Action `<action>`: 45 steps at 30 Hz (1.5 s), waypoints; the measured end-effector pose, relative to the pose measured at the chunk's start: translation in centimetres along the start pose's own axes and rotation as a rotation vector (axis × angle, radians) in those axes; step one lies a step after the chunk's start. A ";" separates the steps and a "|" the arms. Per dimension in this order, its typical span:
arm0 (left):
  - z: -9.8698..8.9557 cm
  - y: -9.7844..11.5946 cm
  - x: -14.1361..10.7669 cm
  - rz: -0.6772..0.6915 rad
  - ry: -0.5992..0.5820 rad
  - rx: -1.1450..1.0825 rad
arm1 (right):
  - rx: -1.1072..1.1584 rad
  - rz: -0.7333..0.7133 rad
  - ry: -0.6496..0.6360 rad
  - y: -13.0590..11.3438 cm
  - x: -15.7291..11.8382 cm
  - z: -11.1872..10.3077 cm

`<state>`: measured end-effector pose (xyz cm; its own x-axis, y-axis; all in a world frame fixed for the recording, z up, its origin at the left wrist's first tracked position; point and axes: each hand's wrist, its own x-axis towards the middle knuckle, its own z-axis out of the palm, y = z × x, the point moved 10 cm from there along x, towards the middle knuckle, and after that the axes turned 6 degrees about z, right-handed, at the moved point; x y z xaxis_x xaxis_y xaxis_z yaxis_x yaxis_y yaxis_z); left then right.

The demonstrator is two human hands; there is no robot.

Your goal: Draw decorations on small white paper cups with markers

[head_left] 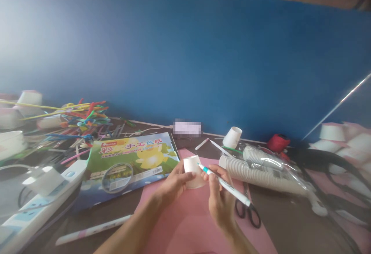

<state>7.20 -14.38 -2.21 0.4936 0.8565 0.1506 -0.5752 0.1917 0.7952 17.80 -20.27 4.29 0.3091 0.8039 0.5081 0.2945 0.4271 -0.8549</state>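
Note:
A small white paper cup (191, 165) is held above the pink paper (179, 211) by my left hand (175, 178), whose fingers and thumb grip its left side and lower part. My right hand (220, 196) is closed around a white marker with a teal tip (227, 186). The marker's tip is at the upper right side of the cup. Whether it touches the cup is too small to tell. Black-handled scissors (253, 216) lie partly behind my right hand on the pink paper.
Left are a colour-paper pack (136, 161) with a clear ring on it, a power strip (46, 204), a capped marker (95, 229) and piled pipe cleaners (84, 117). Right are stacked cups (261, 176), a single cup (232, 137) and a red object (278, 143). A blue partition (185, 53) stands behind.

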 end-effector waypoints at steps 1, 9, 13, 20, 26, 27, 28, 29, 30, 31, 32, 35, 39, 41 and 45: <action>-0.1 -0.1 0.0 -0.001 0.003 0.002 | 0.017 0.017 0.013 0.2 0.1 -0.1; 0.0 -0.1 0.0 0.003 -0.013 0.038 | -0.021 0.015 0.020 0.3 0.0 -0.4; 0.0 0.1 -0.1 0.025 0.004 0.080 | -0.057 -0.017 0.006 0.1 -0.3 -0.2; 0.1 -0.1 -0.1 -0.011 -0.021 0.193 | -0.082 -0.002 0.031 0.1 -0.1 -0.4; -0.2 -0.5 0.0 -0.014 -0.039 0.185 | -0.100 -0.009 0.051 -0.2 0.1 -0.5; -0.1 -0.5 0.0 -0.014 -0.043 0.184 | -0.097 -0.012 0.050 -0.2 0.1 -0.5; -0.1 -0.4 0.0 -0.014 -0.047 0.183 | -0.095 -0.014 0.048 -0.2 0.1 -0.5; 0.0 -0.4 0.0 -0.013 -0.050 0.182 | -0.096 -0.016 0.046 -0.2 0.0 -0.5; 0.0 -0.3 0.0 -0.011 -0.054 0.180 | -0.100 -0.018 0.042 -0.2 0.0 -0.5; 0.1 -0.3 0.0 -0.009 -0.056 0.177 | -0.106 -0.021 0.037 -0.2 0.0 -0.4; 0.1 -0.2 0.0 -0.006 -0.056 0.175 | -0.114 -0.027 0.034 -0.2 -0.1 -0.4; 0.0 -0.3 0.0 -0.013 -0.047 0.166 | -0.122 -0.039 0.018 -0.3 -0.1 -0.3; 0.2 -0.2 0.0 -0.010 -0.055 0.154 | -0.117 -0.053 0.007 -0.3 -0.1 -0.2; 0.3 -0.1 0.0 -0.004 -0.061 0.144 | -0.117 -0.059 0.004 -0.3 -0.1 -0.2; 0.3 -0.1 0.0 -0.004 -0.053 0.142 | -0.115 -0.052 -0.011 -0.2 0.0 0.0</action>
<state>7.46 -14.54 -2.05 0.5314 0.8288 0.1752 -0.4769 0.1217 0.8705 17.78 -20.38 4.41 0.2810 0.7865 0.5499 0.4119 0.4187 -0.8093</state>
